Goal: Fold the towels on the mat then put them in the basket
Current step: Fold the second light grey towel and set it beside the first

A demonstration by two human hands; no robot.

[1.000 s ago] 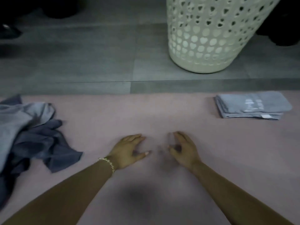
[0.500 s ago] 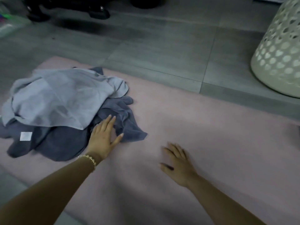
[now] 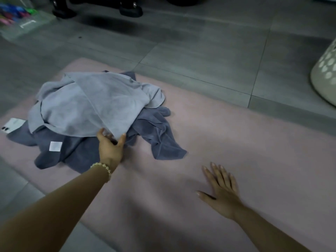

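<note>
A heap of unfolded towels lies at the left of the pink mat. A light grey towel is on top and a dark blue-grey towel with a white label lies beneath. My left hand, with a bead bracelet at the wrist, grips the near corner of the light grey towel between thumb and fingers. My right hand rests flat on the bare mat, fingers spread, holding nothing. Only the lower edge of the white perforated basket shows at the far right, on the floor.
A white phone lies on the mat at the left edge, beside the heap. Grey floor tiles surround the mat. Black wheeled feet stand at the top, and a clear bag with colourful items sits at the top left.
The view has swung left, so the folded towel left view and the basket slid to the right edge. My left hand reached onto the heap and took the light towel's corner. My right hand flattened.
</note>
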